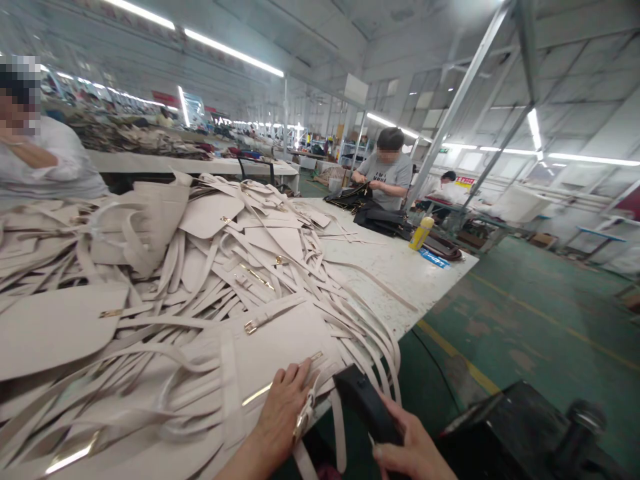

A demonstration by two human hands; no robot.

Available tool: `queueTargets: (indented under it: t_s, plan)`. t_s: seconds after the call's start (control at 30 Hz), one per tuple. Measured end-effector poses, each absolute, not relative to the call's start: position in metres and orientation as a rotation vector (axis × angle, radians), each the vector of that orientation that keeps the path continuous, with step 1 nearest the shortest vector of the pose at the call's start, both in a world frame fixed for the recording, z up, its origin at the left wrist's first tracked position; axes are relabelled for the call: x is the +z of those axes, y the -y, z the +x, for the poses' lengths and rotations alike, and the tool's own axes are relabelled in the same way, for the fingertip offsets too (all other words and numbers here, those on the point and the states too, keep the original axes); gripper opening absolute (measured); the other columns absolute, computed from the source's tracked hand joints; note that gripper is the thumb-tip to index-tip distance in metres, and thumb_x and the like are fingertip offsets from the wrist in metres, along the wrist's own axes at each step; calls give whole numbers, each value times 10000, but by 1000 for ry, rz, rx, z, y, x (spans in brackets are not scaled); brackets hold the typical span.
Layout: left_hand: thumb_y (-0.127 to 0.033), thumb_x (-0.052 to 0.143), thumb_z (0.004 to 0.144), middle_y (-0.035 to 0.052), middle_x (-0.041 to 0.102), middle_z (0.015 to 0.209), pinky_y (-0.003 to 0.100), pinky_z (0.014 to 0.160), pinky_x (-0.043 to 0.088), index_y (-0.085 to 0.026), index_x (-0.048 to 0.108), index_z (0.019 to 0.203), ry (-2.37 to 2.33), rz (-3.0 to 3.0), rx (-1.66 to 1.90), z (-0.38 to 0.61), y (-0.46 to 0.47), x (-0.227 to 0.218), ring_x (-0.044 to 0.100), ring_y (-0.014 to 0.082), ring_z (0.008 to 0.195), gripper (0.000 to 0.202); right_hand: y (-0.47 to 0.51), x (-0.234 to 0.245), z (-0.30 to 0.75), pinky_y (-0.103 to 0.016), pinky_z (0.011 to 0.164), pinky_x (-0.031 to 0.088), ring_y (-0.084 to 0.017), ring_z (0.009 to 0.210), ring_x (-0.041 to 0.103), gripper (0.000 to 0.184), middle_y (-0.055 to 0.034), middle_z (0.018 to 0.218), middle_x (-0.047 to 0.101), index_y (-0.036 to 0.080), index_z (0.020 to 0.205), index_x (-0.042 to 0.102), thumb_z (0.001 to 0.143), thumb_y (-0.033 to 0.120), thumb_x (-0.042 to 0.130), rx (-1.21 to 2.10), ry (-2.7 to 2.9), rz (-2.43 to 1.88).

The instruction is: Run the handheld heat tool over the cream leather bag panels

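Left hand (283, 407) flat on cream bag (280, 340)

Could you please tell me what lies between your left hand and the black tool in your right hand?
In the head view, a cream strap with a gold buckle hangs over the table edge between the left hand and the black tool held by the right hand.

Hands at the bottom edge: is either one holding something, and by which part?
The right hand grips a black tool by its lower end. The left hand lies flat on a cream bag panel, fingers by a strap buckle; it grips nothing.
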State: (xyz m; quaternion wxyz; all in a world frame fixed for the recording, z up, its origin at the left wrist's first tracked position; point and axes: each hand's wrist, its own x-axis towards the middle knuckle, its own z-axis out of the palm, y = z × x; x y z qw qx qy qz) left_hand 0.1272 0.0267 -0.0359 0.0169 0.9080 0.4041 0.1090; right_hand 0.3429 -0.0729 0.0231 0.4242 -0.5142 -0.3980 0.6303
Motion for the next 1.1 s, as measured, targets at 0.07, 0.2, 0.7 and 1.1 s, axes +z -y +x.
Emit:
queueTargets:
  t_s: [0.07, 0.2, 0.7, 1.1]
  plan:
    - [-247, 450, 830, 60, 392, 1335, 421, 848, 340, -247, 504, 1145, -1235, 2815, 366, 127, -25, -34, 404, 251, 1035, 319, 65, 27, 335, -157, 359, 371, -78, 379, 469, 752, 7, 583, 620, 147, 1270, 380, 553, 168, 608, 1627, 1006, -1304]
    - [-240, 461, 838, 67, 429, 1300, 404, 840, 361, -225, 537, 1092, -1249, 2810, 431, 129, -24, -30, 426, 238, 1000, 266, 36, 38, 321, -164, 307, 401, -107, 339, 486, 748, 47, 467, 575, 187, 1303, 327, 600, 164, 583, 1647, 1088, -1380]
    - [-350, 508, 822, -35, 522, 1194, 327, 811, 381, -370, 447, 1211, -1098, 2982, 829, 117, 13, -64, 443, 193, 899, 394, -88, 48, 304, -238, 305, 441, -159, 390, 540, 607, 43, 534, 536, 233, 1216, 412, 633, 231, 579, 1549, 1283, -1479]
    - [-381, 434, 856, 13, 571, 1101, 320, 667, 379, -267, 518, 1071, -1102, 2926, 694, 127, 13, -88, 501, 185, 822, 258, -61, 77, 242, -206, 326, 430, -143, 386, 540, 690, 46, 533, 578, 285, 1238, 409, 591, 167, 617, 1801, 1528, -1308]
